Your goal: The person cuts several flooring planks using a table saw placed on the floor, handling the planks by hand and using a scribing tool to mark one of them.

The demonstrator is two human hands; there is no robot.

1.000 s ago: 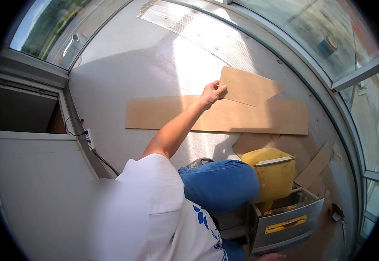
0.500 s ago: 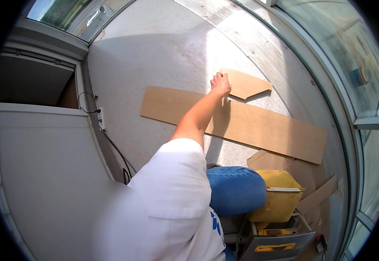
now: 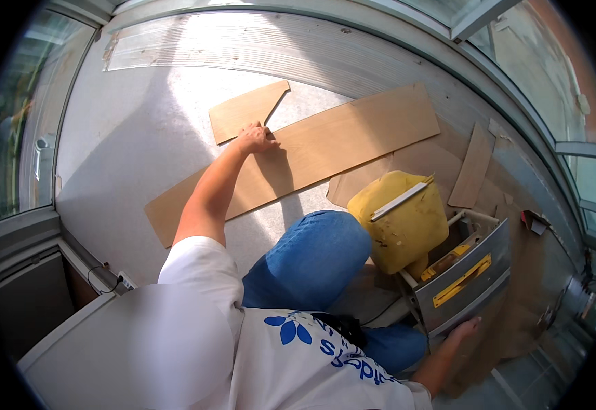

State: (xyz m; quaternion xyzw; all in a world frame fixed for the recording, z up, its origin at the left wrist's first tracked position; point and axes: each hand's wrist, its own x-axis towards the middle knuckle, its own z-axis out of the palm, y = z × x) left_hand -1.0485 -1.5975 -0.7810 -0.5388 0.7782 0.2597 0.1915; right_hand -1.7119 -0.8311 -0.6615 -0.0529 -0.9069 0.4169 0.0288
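My left hand (image 3: 253, 138) reaches forward onto the floor, fingers curled at the lower corner of a small cut piece of light wooden plank (image 3: 243, 109). That corner lies against the far edge of a long wooden plank (image 3: 325, 154) lying diagonally on the grey floor (image 3: 127, 150). My right hand (image 3: 463, 329) is low at the right, fingers spread, resting by the corner of a grey metal toolbox (image 3: 465, 283). My knee in blue jeans (image 3: 305, 260) is bent between them.
A yellow canister (image 3: 400, 219) stands against the toolbox. Brown cardboard sheets (image 3: 428, 160) and a plank offcut (image 3: 472, 167) lie to the right. Window frames and glazing (image 3: 517, 89) curve around the far side. A white cabinet (image 3: 106, 342) and a wall socket (image 3: 125, 280) are at the left.
The view has swung, and the planks now lie higher and more central. My left hand stays at the small piece's corner. My right hand has come into view by the toolbox.
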